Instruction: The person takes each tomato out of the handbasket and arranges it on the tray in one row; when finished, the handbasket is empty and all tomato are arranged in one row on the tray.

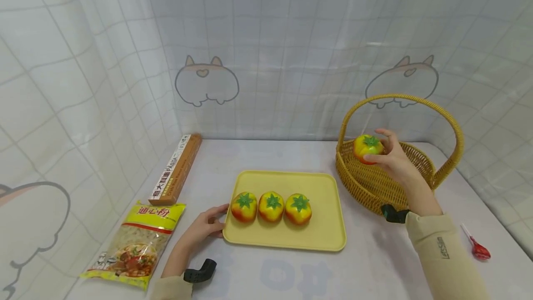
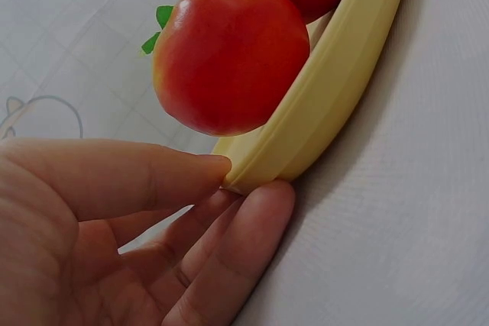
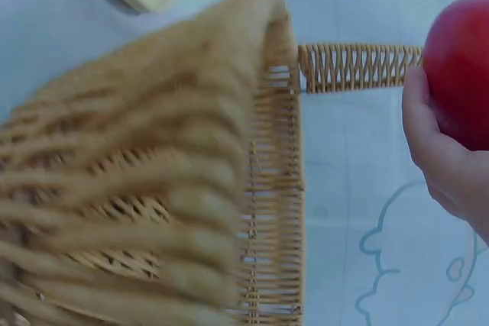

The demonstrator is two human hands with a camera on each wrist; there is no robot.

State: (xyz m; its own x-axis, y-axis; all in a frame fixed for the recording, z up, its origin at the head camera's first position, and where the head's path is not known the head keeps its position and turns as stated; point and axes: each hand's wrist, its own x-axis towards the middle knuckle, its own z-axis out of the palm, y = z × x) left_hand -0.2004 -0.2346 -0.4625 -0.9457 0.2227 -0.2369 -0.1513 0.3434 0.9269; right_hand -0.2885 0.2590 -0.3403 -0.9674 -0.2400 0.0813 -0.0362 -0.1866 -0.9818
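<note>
My right hand (image 1: 395,160) grips a red-and-yellow toy tomato (image 1: 364,148) with a green leafy top, holding it above the wicker basket (image 1: 358,183). In the right wrist view the red side of that tomato (image 3: 464,74) shows at the right edge. At the left side of a yellow tray (image 1: 326,216), my left hand (image 1: 203,227) pinches the rim between thumb and fingers, as the left wrist view confirms. Three similar tomatoes stand in a row on the tray: a left one (image 1: 244,208), a middle one (image 1: 271,207) and a right one (image 1: 298,210).
A pasta box (image 1: 175,170) and a bag of macaroni (image 1: 135,244) lie on the left. The basket's tall handle (image 1: 451,124) arches over its opening. A red lollipop (image 1: 480,250) lies near the right edge. Patterned cloth (image 1: 283,59) hangs behind the table.
</note>
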